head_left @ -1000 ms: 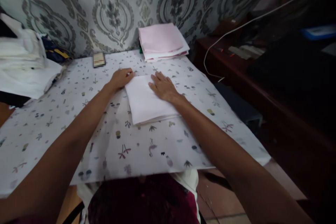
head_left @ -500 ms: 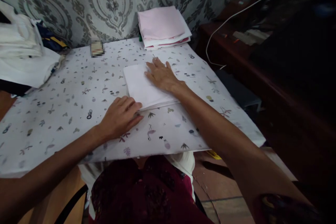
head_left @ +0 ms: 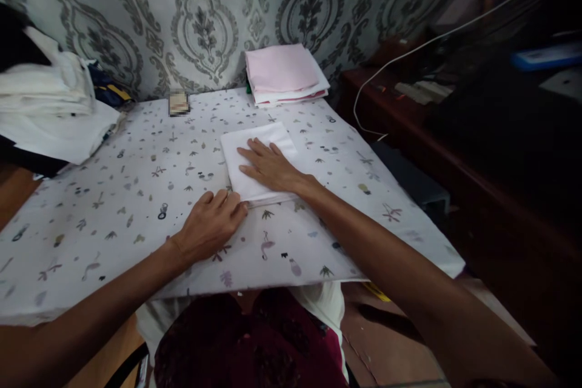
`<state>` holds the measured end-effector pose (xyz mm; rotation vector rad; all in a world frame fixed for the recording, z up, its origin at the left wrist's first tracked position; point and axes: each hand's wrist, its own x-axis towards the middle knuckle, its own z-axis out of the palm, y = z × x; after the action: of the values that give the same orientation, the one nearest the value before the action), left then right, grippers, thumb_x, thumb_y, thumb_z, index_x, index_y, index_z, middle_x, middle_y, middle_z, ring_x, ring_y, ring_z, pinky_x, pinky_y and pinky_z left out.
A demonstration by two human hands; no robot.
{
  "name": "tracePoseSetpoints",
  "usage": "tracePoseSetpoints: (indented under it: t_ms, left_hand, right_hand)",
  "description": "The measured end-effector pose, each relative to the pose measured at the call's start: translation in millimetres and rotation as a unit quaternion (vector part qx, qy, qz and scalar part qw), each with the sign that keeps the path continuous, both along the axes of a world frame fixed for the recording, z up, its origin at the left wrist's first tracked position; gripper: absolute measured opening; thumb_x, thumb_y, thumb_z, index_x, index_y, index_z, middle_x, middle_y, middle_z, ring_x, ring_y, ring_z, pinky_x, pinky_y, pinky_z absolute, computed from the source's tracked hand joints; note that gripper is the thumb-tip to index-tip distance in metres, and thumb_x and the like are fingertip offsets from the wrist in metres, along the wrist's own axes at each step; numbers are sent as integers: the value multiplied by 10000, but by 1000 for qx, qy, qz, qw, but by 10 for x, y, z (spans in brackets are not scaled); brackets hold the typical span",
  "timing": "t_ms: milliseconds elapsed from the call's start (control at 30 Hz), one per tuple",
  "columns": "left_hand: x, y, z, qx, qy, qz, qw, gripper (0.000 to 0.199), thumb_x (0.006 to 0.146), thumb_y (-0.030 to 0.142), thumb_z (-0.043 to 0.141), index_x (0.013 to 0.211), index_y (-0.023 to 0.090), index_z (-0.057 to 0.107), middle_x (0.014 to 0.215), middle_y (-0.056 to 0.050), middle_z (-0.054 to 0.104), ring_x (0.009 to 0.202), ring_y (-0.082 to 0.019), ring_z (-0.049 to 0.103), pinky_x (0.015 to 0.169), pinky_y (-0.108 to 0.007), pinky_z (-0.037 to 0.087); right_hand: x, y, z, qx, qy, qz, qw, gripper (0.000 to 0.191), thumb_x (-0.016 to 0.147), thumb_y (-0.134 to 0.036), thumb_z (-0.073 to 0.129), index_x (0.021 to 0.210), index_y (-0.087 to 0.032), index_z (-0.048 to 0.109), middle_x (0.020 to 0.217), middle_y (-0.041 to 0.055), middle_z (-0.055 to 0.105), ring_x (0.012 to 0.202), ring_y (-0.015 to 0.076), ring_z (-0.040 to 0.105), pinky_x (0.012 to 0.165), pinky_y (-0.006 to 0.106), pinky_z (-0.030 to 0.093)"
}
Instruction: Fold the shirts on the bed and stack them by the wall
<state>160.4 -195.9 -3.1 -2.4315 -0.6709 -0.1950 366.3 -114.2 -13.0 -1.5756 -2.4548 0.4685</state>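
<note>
A folded white cloth (head_left: 243,165) lies on the patterned white table cover (head_left: 150,218). My right hand (head_left: 268,165) rests flat on top of it with the fingers spread. At the cloth's near left corner, my left hand (head_left: 213,221) has its thumb and fingers pinched together on the edge. Behind, against the wall, sits a stack of folded pink and white cloths (head_left: 284,70).
A heap of white and dark cloths (head_left: 50,103) fills the far left. A small pixelated box (head_left: 179,102) stands near the wall. To the right are a dark red table (head_left: 409,121) and a white cable (head_left: 400,59).
My right hand has slid left over the cloth. My left thumb and fingers have closed on the cloth's corner. The view has tilted up a little.
</note>
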Motion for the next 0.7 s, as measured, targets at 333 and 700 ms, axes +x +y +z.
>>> tracePoseSetpoints:
  t_ms: [333, 700]
  left_hand:
    - [-57, -73, 92, -284, -200, 97, 933, 110, 967, 273, 437, 900, 239, 518, 877, -53, 639, 782, -220, 610, 625, -342, 463]
    - [165, 472, 112, -666, -451, 243, 542, 438, 756, 322, 644, 1076, 247, 355, 550, 101, 520, 441, -128, 473, 434, -217, 308]
  right_hand:
    - [63, 115, 23, 43, 36, 9, 998, 524, 1040, -450, 312, 1481, -202, 450, 1589, 121, 385, 1505, 262, 264, 1214, 508, 205]
    - [474, 1108, 273, -33, -12, -94, 995, 429, 732, -287, 679, 1150, -189, 685, 1281, 138, 658, 1173, 330, 600, 967, 424, 477]
